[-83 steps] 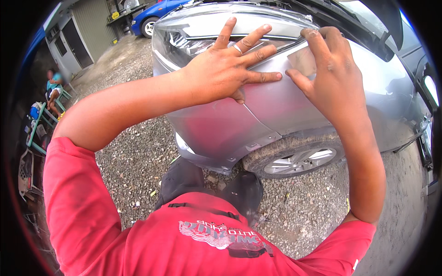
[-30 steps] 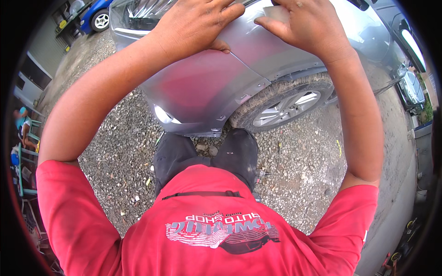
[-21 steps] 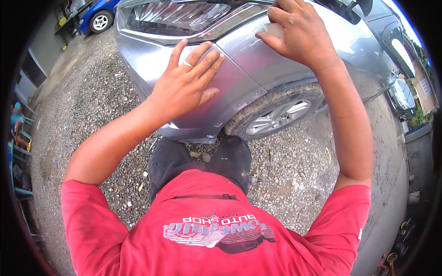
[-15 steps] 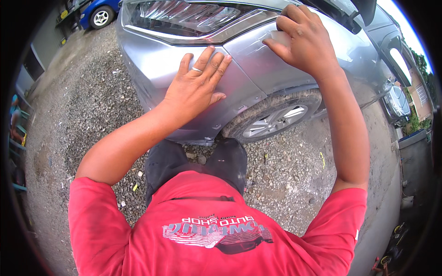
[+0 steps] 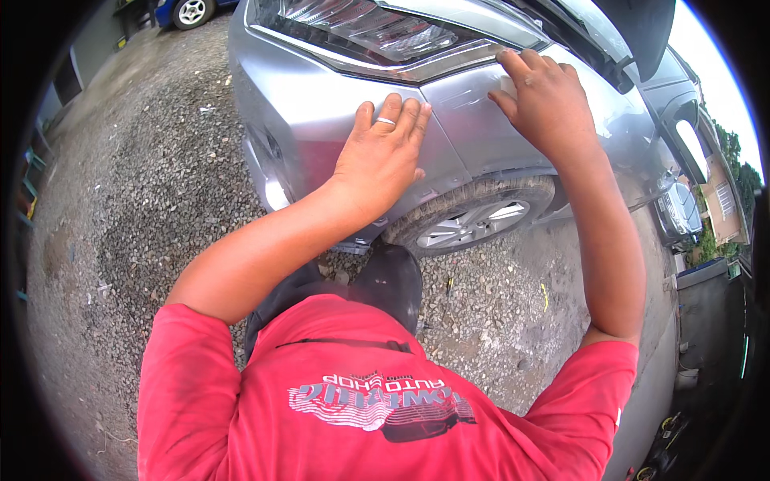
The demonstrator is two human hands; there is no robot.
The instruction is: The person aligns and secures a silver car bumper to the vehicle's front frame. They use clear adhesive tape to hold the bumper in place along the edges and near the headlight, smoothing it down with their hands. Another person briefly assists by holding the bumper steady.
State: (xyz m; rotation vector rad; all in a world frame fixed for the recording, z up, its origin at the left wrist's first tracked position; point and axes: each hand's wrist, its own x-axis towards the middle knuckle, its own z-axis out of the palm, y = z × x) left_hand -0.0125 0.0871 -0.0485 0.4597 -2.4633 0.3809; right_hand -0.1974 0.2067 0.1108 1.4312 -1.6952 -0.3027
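Observation:
My left hand (image 5: 378,160) lies on the silver car's bumper (image 5: 297,112) just below the headlight (image 5: 377,36), fingers stretched out beside the vertical panel seam, a ring on one finger. To its right, my right hand (image 5: 549,108) is bent over a small pale, flat piece (image 5: 508,86), gripping it between thumb and fingers against the upper fender (image 5: 469,120); the piece is mostly hidden. A faint pinkish area shows on the silver panel around my left hand. The muddy tyre and alloy wheel (image 5: 469,224) are below both hands.
Gravel ground (image 5: 160,216) surrounds my legs (image 5: 377,284). A blue car (image 5: 180,14) stands at the upper left. Another vehicle (image 5: 678,208) and a building (image 5: 718,204) are at the far right. A dark raised panel (image 5: 642,32) rises above the fender's right end.
My left hand has moved left and down from high on the fender near my right hand, its fingers less spread. My right hand stays at the fender's top. The view has tilted and shifted.

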